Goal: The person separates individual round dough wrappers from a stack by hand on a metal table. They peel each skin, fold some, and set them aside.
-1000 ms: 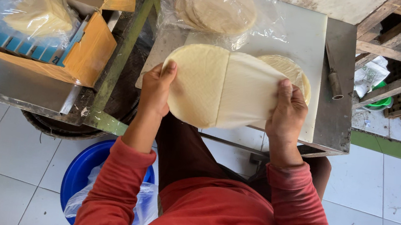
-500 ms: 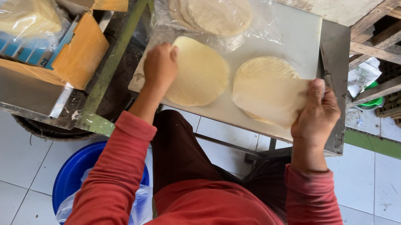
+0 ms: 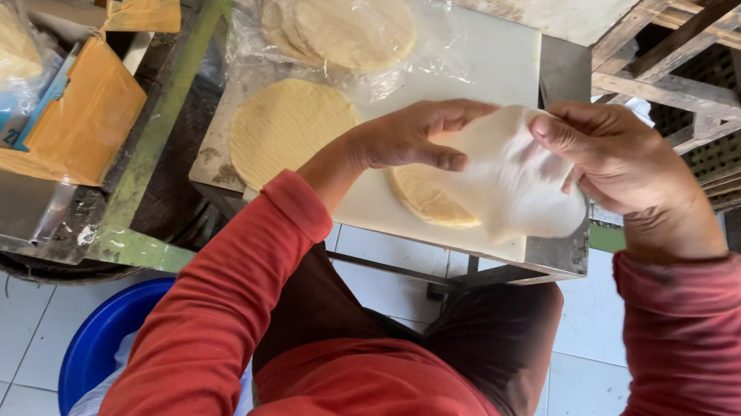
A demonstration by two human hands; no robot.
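Head cam, looking down over lap and work surface. Both hands raised just above the white board (image 3: 498, 65), which sits on a small metal stand.

L hand (image 3: 416, 134): thumb and fingers pinched on the near-left edge of a thin white sheet (image 3: 513, 178), prob. a separator sheet or soft wrapper; view too soft to tell paper from plastic. R hand (image 3: 617, 162): fingers curled over the sheet's upper-right edge, thumb under, also pinching. Sheet hangs slack and creased between the two grips, off the board, directly over a pale yellow round wafer (image 3: 427, 201) that lies flat at the board's near edge. Two-hand edge grip fits a flimsy sheet: held at one point only it would fold on itself.

Second round wafer (image 3: 286, 129) lies flat on the board's left part, apart from the first, not overlapping. Both are bare, ribbed surface up.

Behind them, at the far side of the board, a stack of like wafers inside a clear plastic bag (image 3: 345, 19), mouth loose, within arm's reach.

Left of the stand: a cardboard box (image 3: 83, 115) w/ bagged pale goods, resting on a metal tray. Blue tub (image 3: 105, 336) on the tiled floor by the left knee. Wooden crates (image 3: 730, 72) to the right.
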